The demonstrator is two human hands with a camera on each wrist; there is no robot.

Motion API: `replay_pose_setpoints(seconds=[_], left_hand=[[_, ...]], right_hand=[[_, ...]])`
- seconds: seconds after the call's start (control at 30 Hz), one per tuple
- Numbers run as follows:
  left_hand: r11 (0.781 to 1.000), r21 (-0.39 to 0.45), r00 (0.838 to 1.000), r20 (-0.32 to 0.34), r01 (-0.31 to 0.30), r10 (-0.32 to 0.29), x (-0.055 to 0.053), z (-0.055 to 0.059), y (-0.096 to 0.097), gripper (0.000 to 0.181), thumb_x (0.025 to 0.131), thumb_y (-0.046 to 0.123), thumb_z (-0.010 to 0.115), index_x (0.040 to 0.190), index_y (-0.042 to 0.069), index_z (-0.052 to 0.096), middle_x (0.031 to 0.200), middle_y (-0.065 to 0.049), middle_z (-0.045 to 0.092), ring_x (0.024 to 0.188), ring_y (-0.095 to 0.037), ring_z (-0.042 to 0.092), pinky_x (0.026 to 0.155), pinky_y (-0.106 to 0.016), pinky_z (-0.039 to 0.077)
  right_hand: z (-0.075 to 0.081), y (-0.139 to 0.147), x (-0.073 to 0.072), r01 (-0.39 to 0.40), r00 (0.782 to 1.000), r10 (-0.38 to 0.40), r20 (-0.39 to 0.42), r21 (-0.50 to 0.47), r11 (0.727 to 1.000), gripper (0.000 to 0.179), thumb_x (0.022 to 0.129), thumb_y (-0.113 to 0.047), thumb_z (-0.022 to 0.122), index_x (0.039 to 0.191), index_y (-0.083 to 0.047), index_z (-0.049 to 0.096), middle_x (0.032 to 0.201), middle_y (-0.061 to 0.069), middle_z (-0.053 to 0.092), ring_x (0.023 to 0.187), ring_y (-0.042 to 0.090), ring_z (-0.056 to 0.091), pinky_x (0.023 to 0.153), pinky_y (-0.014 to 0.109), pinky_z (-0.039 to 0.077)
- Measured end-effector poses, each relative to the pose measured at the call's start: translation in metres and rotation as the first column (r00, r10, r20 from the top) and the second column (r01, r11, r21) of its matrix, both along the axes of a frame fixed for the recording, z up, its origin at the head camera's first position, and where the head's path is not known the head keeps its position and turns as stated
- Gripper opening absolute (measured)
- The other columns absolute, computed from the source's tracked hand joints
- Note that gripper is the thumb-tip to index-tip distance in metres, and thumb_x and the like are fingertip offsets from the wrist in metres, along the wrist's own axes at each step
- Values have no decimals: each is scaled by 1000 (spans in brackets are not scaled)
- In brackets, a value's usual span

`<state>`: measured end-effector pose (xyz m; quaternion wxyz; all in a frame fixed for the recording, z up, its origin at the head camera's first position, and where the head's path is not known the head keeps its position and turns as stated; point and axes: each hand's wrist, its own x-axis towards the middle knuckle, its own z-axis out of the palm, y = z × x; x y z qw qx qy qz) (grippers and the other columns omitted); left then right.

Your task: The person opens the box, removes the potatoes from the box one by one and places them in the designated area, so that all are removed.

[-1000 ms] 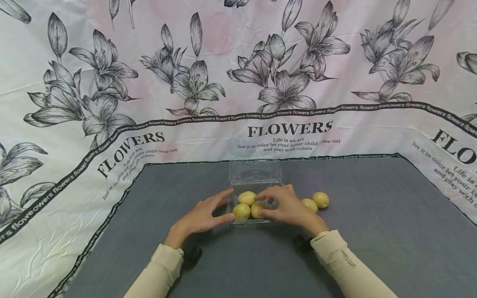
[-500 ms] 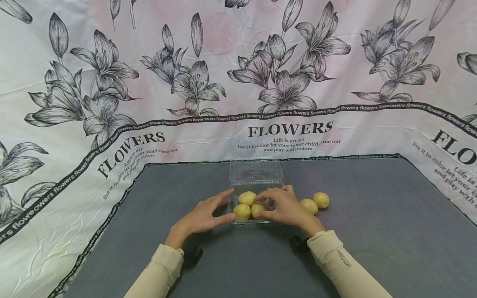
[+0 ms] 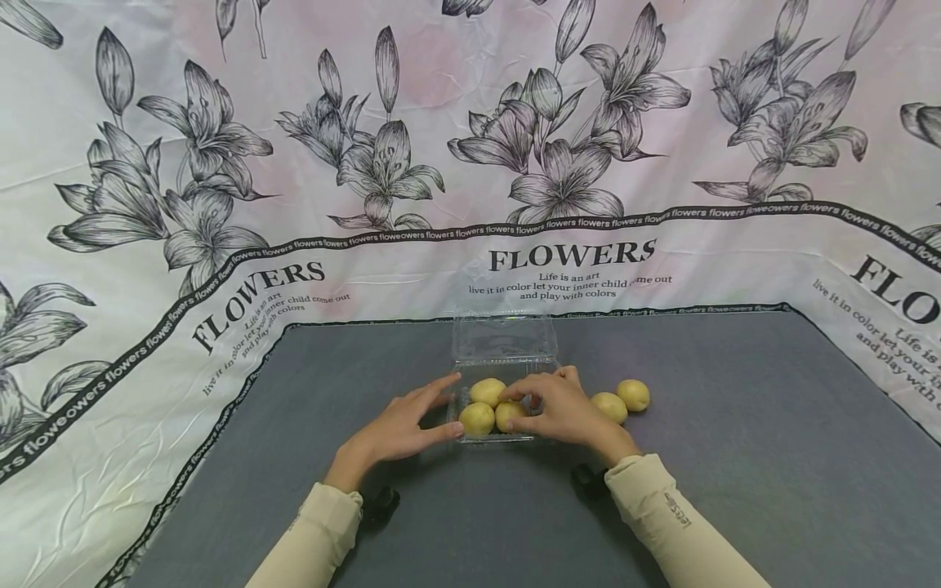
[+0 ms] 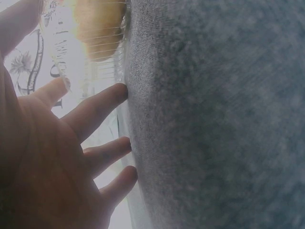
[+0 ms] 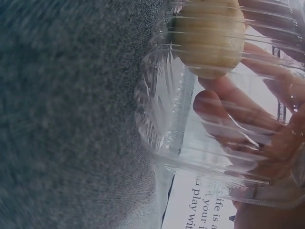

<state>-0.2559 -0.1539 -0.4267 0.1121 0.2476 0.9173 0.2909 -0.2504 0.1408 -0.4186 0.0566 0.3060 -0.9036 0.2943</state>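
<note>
An open clear plastic clamshell box (image 3: 491, 438) stands on the table with its lid (image 3: 504, 338) raised at the back. Three yellow potatoes show inside: a left one (image 3: 476, 418), a back one (image 3: 488, 391) and one (image 3: 508, 415) at my right fingertips. My right hand (image 3: 556, 408) reaches in from the right, thumb and fingers curled about that last potato. In the right wrist view the fingers (image 5: 209, 102) show through the ribbed wall beside a potato (image 5: 209, 40). My left hand (image 3: 400, 425) lies along the box's left side, fingers spread, thumb at the front corner.
Two more potatoes lie on the grey table (image 3: 470, 523) to the right of the box, one (image 3: 610, 407) partly behind my right hand, the other (image 3: 633, 395) beyond it. A flower-printed cloth (image 3: 412, 278) rises behind the table and along its sides.
My right hand and forearm have shifted slightly left since a second ago, the fingers still at the same potato. My left hand, the box and the other potatoes stay where they were.
</note>
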Motion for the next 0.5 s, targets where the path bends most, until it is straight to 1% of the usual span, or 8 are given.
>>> replay_pose_setpoints(seconds=[0.37,0.5], left_hand=[[1000,-1,1000,-4,-2,2,-1,-1,1,79,95,64,59,161,44,20,156,-1,50,152,-27,36,121,-67,15],[1000,1,1000,0,-1,1,0,-1,0,79,95,64,59,161,43,20,156,-1,51,153,-27,35,121,-67,15]], right_hand=[[2,-1,-1,-7,1000,7,24,4,1000,34,85,-33,84,116,-21,77,107,-7,77,79,13,60,81,38,22],[2,-1,-2,-9,999,9,40,3,1000,35,85,-32,84,117,-20,77,108,-7,78,79,13,60,81,38,22]])
